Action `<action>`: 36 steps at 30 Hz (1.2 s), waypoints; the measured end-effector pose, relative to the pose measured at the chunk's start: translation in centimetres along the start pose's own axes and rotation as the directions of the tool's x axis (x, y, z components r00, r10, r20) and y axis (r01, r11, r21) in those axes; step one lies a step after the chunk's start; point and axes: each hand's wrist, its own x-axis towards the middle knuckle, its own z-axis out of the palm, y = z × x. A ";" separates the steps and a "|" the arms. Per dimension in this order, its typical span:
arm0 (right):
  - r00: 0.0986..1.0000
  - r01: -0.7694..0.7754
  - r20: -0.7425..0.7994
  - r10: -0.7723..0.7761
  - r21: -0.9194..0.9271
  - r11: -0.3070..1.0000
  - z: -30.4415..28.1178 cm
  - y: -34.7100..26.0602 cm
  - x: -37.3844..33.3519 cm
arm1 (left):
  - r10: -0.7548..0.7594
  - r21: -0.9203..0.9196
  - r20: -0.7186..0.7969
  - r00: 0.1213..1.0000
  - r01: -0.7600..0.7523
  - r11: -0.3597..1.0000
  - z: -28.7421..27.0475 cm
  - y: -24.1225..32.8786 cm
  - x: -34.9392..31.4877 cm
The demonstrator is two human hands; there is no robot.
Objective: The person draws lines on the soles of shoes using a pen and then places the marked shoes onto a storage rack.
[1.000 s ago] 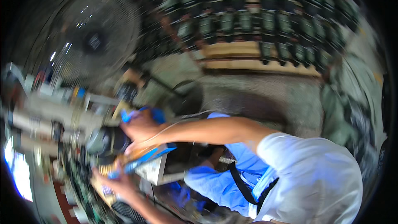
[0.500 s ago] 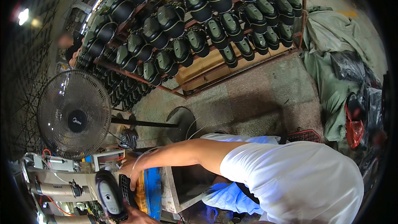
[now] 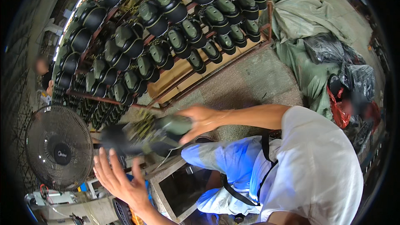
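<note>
My right hand [image 3: 198, 121] grips a shoe upper on a green last [image 3: 174, 125], held out over the stool-like frame and the machine. Its dark toe end and speckled yellow-green middle are smeared by motion. Below it, my left hand [image 3: 125, 185] is empty, its fingers spread and the back of the hand showing. The fingertips come close under the shoe's dark end; whether they touch it, I cannot tell. Beside my left wrist lies a black ridged piece [image 3: 121, 211] on the machine [image 3: 93, 212], partly hidden.
Ahead, a rusty metal rack [image 3: 268, 16] carries rows of black-and-green shoes on lasts. A black fan [image 3: 60, 154] stands left. Green sheeting [image 3: 291, 71] and dark plastic bags lie at right. A box-like open frame [image 3: 157, 185] is beside my knees. Someone stands at far left.
My right hand has left the machine and now holds the shoe up. My left hand has risen, opened and spread. The view has turned, shifting the rack left and the fan down.
</note>
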 end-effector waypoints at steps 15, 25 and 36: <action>0.086 -0.673 -0.732 0.676 0.458 0.581 -30.1 17.0 -31.2 | -0.507 0.123 0.417 0.754 0.506 0.854 5.5 -8.4 -13.0; 0.155 -0.976 -0.969 0.192 -0.120 0.183 -46.1 28.4 -15.7 | -0.640 0.189 0.401 0.656 0.624 0.758 7.4 -7.1 -12.4; 0.343 -0.919 -0.927 0.150 -0.298 0.259 -30.8 30.2 -1.2 | -0.534 0.227 0.373 0.759 0.484 0.845 7.8 -8.2 -13.3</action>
